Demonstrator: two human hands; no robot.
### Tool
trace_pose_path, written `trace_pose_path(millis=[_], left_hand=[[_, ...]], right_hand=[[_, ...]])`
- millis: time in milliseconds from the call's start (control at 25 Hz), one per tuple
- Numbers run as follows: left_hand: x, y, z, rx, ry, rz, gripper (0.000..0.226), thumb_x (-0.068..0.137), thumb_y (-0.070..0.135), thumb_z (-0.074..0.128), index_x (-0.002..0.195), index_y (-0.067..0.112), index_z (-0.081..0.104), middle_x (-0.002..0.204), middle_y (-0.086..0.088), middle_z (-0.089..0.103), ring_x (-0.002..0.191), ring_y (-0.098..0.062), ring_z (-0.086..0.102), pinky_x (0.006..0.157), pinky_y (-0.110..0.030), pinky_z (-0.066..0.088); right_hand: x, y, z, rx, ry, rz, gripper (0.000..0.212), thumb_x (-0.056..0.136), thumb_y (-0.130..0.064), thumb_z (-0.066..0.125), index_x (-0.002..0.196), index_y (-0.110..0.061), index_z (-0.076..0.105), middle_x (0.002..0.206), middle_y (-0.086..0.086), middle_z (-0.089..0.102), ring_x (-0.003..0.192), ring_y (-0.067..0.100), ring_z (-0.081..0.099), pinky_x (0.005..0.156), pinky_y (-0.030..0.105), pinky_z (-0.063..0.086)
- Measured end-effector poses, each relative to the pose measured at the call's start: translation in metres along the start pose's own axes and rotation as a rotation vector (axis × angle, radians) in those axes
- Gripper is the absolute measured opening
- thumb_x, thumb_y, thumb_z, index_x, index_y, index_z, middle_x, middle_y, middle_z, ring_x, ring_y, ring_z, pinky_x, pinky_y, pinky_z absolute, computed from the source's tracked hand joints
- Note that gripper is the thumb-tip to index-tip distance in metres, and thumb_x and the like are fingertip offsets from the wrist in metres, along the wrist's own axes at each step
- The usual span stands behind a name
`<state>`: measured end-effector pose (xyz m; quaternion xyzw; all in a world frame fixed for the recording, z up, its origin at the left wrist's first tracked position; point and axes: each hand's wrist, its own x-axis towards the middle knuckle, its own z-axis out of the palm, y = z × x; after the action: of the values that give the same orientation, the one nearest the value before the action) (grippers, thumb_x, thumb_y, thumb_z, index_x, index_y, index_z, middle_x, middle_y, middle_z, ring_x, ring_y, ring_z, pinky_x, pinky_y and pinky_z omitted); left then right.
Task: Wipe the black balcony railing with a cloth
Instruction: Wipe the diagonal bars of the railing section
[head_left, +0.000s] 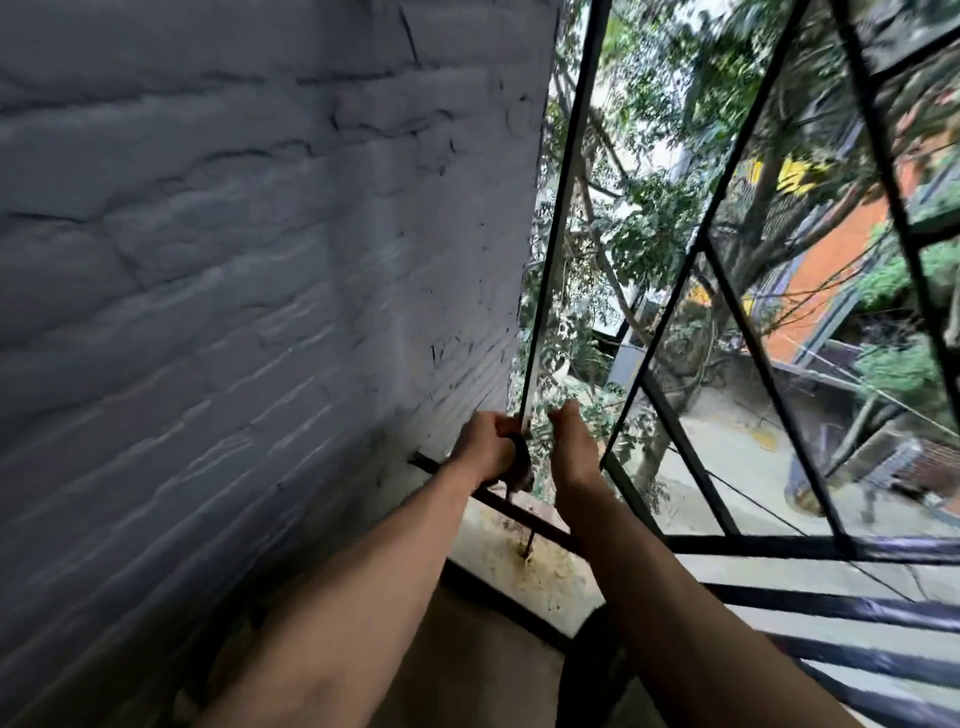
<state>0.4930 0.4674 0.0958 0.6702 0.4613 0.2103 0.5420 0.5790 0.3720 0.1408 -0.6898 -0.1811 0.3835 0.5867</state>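
The black balcony railing (558, 208) rises as thin metal bars, with diagonal bars to the right. My left hand (485, 447) grips a dark cloth (521, 460) wrapped round the lowest part of the leftmost upright bar, close to the wall. My right hand (571, 449) is just right of that bar, seen from the back, its fingers curled away from me. What the right hand holds is hidden. Most of the cloth is hidden by my left hand.
A white painted brick wall (234, 260) fills the left side. A rusty horizontal bar (524, 514) runs under my hands over a stained concrete ledge (550, 566). Beyond the railing are trees (660, 197) and a street far below.
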Motion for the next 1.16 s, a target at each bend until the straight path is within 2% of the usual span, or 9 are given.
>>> trace_pose_path(millis=[160, 280, 440, 480, 600, 800, 960, 1080, 1160], left_hand=[[-0.028, 0.073, -0.026, -0.028, 0.05, 0.079, 0.035, 0.075, -0.011, 0.065, 0.098, 0.012, 0.077, 0.082, -0.008, 0.076, 0.073, -0.022, 0.074, 0.064, -0.036, 0.063], [-0.046, 0.083, -0.027, 0.076, -0.093, 0.014, 0.024, 0.084, -0.012, 0.047, 0.083, -0.004, 0.069, 0.063, -0.019, 0.069, 0.049, -0.028, 0.064, 0.052, -0.041, 0.051], [-0.029, 0.124, -0.044, 0.004, -0.035, 0.107, 0.03, 0.084, -0.006, 0.051, 0.091, 0.009, 0.075, 0.075, -0.018, 0.074, 0.063, -0.036, 0.072, 0.056, -0.039, 0.056], [-0.027, 0.132, -0.047, -0.025, -0.02, 0.146, 0.03, 0.083, -0.005, 0.054, 0.092, 0.012, 0.076, 0.074, -0.017, 0.074, 0.062, -0.036, 0.072, 0.056, -0.041, 0.058], [-0.038, 0.138, -0.046, 0.182, -0.132, 0.135, 0.016, 0.087, -0.004, 0.058, 0.08, 0.002, 0.071, 0.061, -0.013, 0.069, 0.056, -0.03, 0.069, 0.053, -0.039, 0.057], [-0.03, 0.187, -0.07, 0.101, -0.001, 0.197, 0.036, 0.073, -0.012, 0.052, 0.081, 0.014, 0.075, 0.08, -0.017, 0.073, 0.069, -0.028, 0.068, 0.062, -0.041, 0.055], [-0.039, 0.202, -0.071, 0.336, -0.08, 0.159, 0.026, 0.087, -0.005, 0.054, 0.087, 0.014, 0.072, 0.077, -0.006, 0.068, 0.071, -0.024, 0.065, 0.053, -0.022, 0.048], [-0.045, 0.228, -0.082, 0.122, 0.046, 0.241, 0.035, 0.081, -0.014, 0.052, 0.09, 0.012, 0.072, 0.08, -0.013, 0.07, 0.068, -0.024, 0.066, 0.057, -0.031, 0.057], [-0.048, 0.238, -0.085, 0.042, 0.057, 0.259, 0.036, 0.079, -0.015, 0.051, 0.081, 0.015, 0.071, 0.076, -0.014, 0.07, 0.064, -0.026, 0.066, 0.059, -0.036, 0.058]], right_hand=[[-0.02, -0.05, -0.003, 0.04, -0.026, -0.052, 0.061, 0.11, -0.05, 0.026, 0.144, -0.007, 0.054, 0.139, 0.008, 0.056, 0.121, 0.021, 0.056, 0.105, 0.04, 0.043], [-0.033, -0.075, 0.006, 0.068, -0.075, -0.08, 0.059, 0.111, -0.048, 0.024, 0.133, -0.008, 0.061, 0.118, 0.008, 0.058, 0.089, 0.005, 0.054, 0.072, 0.029, 0.046], [-0.031, -0.103, 0.011, 0.084, -0.099, -0.149, 0.057, 0.112, -0.042, 0.021, 0.128, -0.003, 0.06, 0.119, 0.023, 0.066, 0.099, 0.039, 0.064, 0.094, 0.064, 0.051], [-0.029, -0.107, 0.011, 0.094, -0.081, -0.168, 0.057, 0.112, -0.041, 0.021, 0.13, -0.003, 0.059, 0.126, 0.026, 0.064, 0.102, 0.042, 0.063, 0.094, 0.064, 0.05], [-0.024, -0.117, 0.011, 0.1, -0.063, -0.176, 0.061, 0.11, -0.049, 0.024, 0.147, -0.007, 0.049, 0.149, 0.016, 0.05, 0.127, 0.026, 0.052, 0.101, 0.038, 0.042], [-0.009, -0.129, 0.004, 0.123, 0.003, -0.209, 0.068, 0.105, -0.06, 0.026, 0.156, -0.016, 0.04, 0.161, 0.004, 0.037, 0.148, 0.025, 0.034, 0.121, 0.042, 0.027], [-0.016, -0.145, 0.001, 0.094, -0.04, -0.246, 0.067, 0.107, -0.058, 0.022, 0.154, -0.014, 0.041, 0.159, 0.01, 0.04, 0.142, 0.024, 0.04, 0.11, 0.039, 0.03], [-0.024, -0.161, 0.003, 0.086, -0.062, -0.3, 0.063, 0.108, -0.055, 0.023, 0.144, -0.014, 0.053, 0.144, 0.013, 0.055, 0.117, 0.016, 0.053, 0.096, 0.03, 0.041], [-0.032, -0.177, 0.007, 0.094, -0.046, -0.314, 0.057, 0.111, -0.049, 0.024, 0.132, -0.01, 0.06, 0.116, 0.007, 0.067, 0.094, 0.01, 0.062, 0.071, 0.016, 0.051]])
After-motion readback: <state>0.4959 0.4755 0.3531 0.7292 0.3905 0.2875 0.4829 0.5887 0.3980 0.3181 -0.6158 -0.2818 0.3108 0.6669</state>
